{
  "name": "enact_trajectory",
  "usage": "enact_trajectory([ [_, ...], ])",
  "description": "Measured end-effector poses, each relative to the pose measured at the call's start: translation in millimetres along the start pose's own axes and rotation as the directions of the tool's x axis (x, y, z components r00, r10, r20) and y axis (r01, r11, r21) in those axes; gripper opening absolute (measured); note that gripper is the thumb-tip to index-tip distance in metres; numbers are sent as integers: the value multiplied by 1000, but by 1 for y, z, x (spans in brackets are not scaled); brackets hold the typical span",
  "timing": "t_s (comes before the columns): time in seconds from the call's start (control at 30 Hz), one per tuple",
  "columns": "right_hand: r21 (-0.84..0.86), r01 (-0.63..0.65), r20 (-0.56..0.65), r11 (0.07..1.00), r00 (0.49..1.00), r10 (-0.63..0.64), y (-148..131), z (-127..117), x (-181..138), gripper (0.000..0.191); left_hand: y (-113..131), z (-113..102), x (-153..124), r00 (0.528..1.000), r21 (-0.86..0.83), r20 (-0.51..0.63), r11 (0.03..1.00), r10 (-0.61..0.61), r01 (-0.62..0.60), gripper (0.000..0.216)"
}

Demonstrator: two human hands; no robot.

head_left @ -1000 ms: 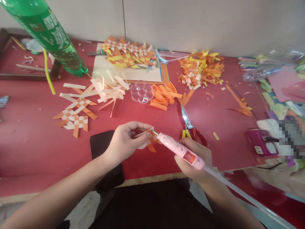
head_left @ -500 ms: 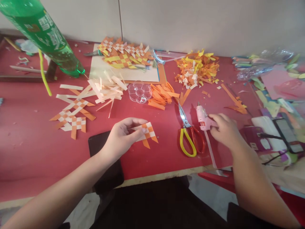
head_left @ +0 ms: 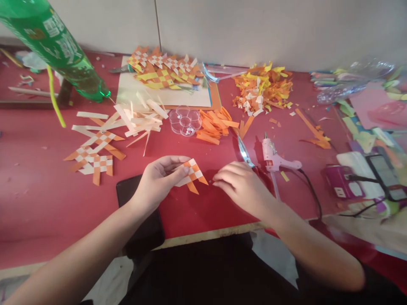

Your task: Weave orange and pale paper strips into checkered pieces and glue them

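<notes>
Between the thumb and fingers of my left hand (head_left: 160,176) is a woven paper fish (head_left: 193,173) in orange and white checks, its strip ends pointing down. My right hand (head_left: 243,184) is just right of it over the table, fingers slightly apart with nothing seen in them. A tiny round bead-like piece (head_left: 210,181) lies on the table by its fingertips. Scissors (head_left: 244,152) lie partly hidden under my right hand. The pink glue gun (head_left: 273,154) stands beyond that hand, apart from it.
Loose orange strips (head_left: 214,127), pale strips (head_left: 140,116) and a clear flower-shaped case (head_left: 185,121) lie ahead. Several woven fish (head_left: 98,154) are at left. A green bottle (head_left: 66,55) leans at back left. A black phone (head_left: 144,224) lies under my left forearm.
My right hand has let go of the glue gun and moved left, close to the tiny piece and the fish. My left hand still holds the fish, almost unmoved.
</notes>
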State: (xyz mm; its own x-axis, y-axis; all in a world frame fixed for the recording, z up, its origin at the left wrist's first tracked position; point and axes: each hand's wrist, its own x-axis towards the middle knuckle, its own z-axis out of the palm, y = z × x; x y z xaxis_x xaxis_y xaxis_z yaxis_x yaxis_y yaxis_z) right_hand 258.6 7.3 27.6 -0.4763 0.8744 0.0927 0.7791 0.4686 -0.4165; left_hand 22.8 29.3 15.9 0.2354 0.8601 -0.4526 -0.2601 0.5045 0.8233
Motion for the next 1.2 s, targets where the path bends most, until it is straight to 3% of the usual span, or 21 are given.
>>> enact_trajectory([
  [0.13,23,-5,15,1000,1000,5,-1,17,1,7,0,0,-1,1000,22,2,1000,7,-8,24],
  [0.47,41,43,46,998,998,-45,2,18,3,14,0,2,-4,1000,98,-14,995,-17,18,30],
  [0.63,84,-8,-105,996,994,17,-2,11,6,12,0,4,-8,999,88,15,995,-48,46,27],
  [0.77,153,32,-246,988,969,7,-20,10,12,10,1,7,-9,998,115,42,992,-56,51,27],
  [0.93,139,60,-300,988,954,-16,-34,18,19,13,1,8,-9,998,174,58,985,-29,18,27],
  [1.2,150,21,-333,988,942,30,-35,21,20,11,1,9,-12,995,203,92,977,45,-63,24],
])
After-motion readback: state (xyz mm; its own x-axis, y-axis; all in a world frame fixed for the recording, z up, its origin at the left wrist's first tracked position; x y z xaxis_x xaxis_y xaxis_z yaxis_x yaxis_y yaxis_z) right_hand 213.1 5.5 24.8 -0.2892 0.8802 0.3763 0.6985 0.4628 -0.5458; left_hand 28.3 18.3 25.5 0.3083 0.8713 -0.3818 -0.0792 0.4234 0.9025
